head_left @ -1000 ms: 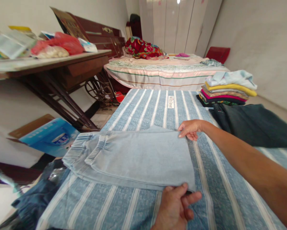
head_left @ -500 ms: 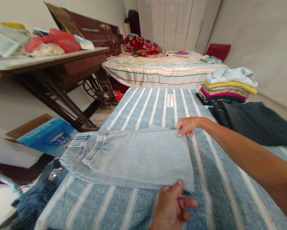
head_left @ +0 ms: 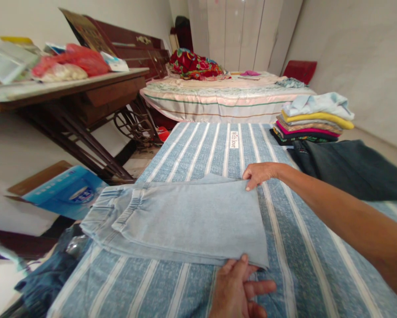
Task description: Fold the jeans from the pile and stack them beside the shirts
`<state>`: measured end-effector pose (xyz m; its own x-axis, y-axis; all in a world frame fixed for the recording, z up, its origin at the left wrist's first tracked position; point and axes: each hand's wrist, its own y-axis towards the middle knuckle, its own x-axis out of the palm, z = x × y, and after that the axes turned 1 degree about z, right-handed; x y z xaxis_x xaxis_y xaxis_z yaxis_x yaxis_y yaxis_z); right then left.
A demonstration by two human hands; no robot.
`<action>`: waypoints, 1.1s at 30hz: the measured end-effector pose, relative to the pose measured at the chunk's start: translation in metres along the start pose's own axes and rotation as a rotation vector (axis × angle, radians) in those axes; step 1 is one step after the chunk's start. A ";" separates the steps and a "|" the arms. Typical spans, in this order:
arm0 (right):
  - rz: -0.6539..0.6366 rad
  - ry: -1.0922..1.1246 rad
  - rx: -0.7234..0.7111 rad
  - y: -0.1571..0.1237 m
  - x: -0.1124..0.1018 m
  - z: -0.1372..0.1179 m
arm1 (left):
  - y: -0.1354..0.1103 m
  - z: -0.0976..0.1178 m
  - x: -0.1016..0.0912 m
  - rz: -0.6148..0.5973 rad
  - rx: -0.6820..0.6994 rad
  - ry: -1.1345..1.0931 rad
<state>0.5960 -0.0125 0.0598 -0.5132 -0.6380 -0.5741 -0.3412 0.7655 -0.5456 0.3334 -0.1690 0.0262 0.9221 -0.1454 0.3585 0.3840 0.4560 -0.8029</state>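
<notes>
Light-blue denim pants (head_left: 192,221) with a gathered elastic waistband lie folded lengthwise across the striped bed cover (head_left: 172,287), waistband to the left. My right hand (head_left: 260,173) pinches their far right corner between thumb and fingers. At the near edge, close to the other right corner, my left hand (head_left: 233,287) has its thumb on top of the cloth and its index finger partly under it. The other fingers of that hand stick out to the right, off the fabric.
Dark trousers (head_left: 354,170) lie flat at the right, with a stack of folded clothes (head_left: 313,121) behind them. On the left stand a sewing-machine table (head_left: 119,79) and a blue carton (head_left: 69,190). Dark blue clothing (head_left: 49,274) lies at lower left. A second bed (head_left: 218,101) stands beyond.
The right end of the pants lies slightly flatter and smoother. My left hand has shifted slightly down, its fingers spread a little more. My right hand keeps its corner.
</notes>
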 end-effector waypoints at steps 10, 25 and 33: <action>-0.010 -0.110 -0.008 0.003 -0.001 -0.006 | -0.019 0.066 -0.012 -0.146 0.550 0.955; 0.131 -0.509 -0.042 -0.008 0.001 -0.034 | 0.077 0.104 -0.021 0.097 1.286 1.875; 0.112 -0.608 -0.040 -0.005 0.009 -0.037 | 0.080 0.104 -0.021 0.124 1.309 1.921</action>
<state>0.5639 -0.0195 0.0797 -0.0109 -0.4782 -0.8782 -0.3470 0.8255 -0.4452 0.3399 -0.0382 0.0038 0.1997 -0.0857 -0.9761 0.8407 0.5267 0.1258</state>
